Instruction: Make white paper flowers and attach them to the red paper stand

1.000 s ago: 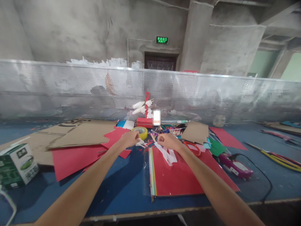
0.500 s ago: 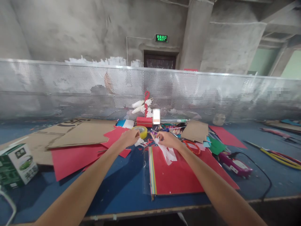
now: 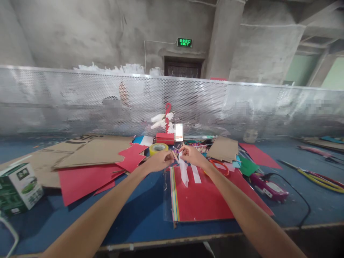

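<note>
My right hand (image 3: 192,156) pinches a white paper strip (image 3: 184,173) that hangs down over the red paper. Close beside it, my left hand (image 3: 162,160) has its fingertips pressed together at a thin light-coloured stick (image 3: 175,156); what they grip is hidden. The stick lies between the two hands, and I cannot tell which one bears it. A second white strip (image 3: 196,175) lies flat on the stack of red paper (image 3: 209,197). Behind my left hand is a roll of yellow tape (image 3: 158,148).
Cardboard sheets (image 3: 94,152) and cut red paper (image 3: 133,156) lie to the left, near a green-and-white carton (image 3: 23,188). To the right are red-handled scissors (image 3: 220,168), a purple device (image 3: 269,190) with a cable and yellow-handled pliers (image 3: 319,179). Behind stand white flowers (image 3: 162,122) against perforated metal.
My left hand has moved right, close to the stick and my right hand. The white fringed piece near it is out of sight. One white strip has been lifted apart from the other.
</note>
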`<state>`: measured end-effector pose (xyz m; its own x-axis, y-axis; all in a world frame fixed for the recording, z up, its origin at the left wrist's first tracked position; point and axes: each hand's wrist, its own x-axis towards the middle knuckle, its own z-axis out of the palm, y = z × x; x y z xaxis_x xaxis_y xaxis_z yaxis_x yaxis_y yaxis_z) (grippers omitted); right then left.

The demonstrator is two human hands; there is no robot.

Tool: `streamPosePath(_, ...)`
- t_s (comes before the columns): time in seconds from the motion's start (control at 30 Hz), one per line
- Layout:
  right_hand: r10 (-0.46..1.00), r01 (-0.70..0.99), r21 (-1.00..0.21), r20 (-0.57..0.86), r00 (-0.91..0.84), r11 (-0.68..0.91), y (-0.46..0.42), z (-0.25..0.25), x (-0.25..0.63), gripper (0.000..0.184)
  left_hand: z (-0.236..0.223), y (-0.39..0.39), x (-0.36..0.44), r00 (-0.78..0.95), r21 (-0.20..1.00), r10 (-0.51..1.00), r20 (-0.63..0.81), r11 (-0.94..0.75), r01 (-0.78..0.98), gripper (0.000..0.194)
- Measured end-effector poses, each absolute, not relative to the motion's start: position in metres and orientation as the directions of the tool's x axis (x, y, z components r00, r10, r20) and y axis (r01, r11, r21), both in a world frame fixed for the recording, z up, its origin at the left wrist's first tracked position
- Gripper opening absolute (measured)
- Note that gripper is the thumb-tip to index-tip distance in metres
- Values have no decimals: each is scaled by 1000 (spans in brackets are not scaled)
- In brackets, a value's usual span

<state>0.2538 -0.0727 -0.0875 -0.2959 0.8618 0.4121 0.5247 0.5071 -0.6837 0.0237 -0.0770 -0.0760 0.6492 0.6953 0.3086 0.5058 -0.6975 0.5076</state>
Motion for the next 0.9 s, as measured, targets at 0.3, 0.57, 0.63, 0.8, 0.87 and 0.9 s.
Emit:
streamPosePath(0.3, 885, 388, -799, 375, -275, 459, -70, -90, 252, 27, -88, -82, 44, 642, 723, 697, 320, -617, 310, 20)
streamPosePath(0.57, 847, 495, -701, 506, -161, 513, -65, -87, 258, 24, -92, -91, 50, 802, 752, 567, 185, -607, 256, 18)
streamPosePath(0.63, 839, 510, -688, 526, -139, 516, -63, -87, 259, 23, -87, -96, 51, 844, 720, 516, 149, -642, 265, 16)
streamPosePath(0.8, 827, 513, -682, 553, -103, 520, -63, -86, 262, 22, -78, -104, 51, 880, 656, 453, 139, -708, 261, 19)
streamPosePath(0.87, 827, 505, -690, 554, -94, 520, -63, -85, 262, 22, -78, -104, 51, 880, 647, 450, 148, -718, 258, 20)
streamPosePath(0.9, 827, 502, -693, 555, -87, 517, -63, -84, 263, 22, -79, -104, 51, 877, 643, 454, 154, -720, 260, 21)
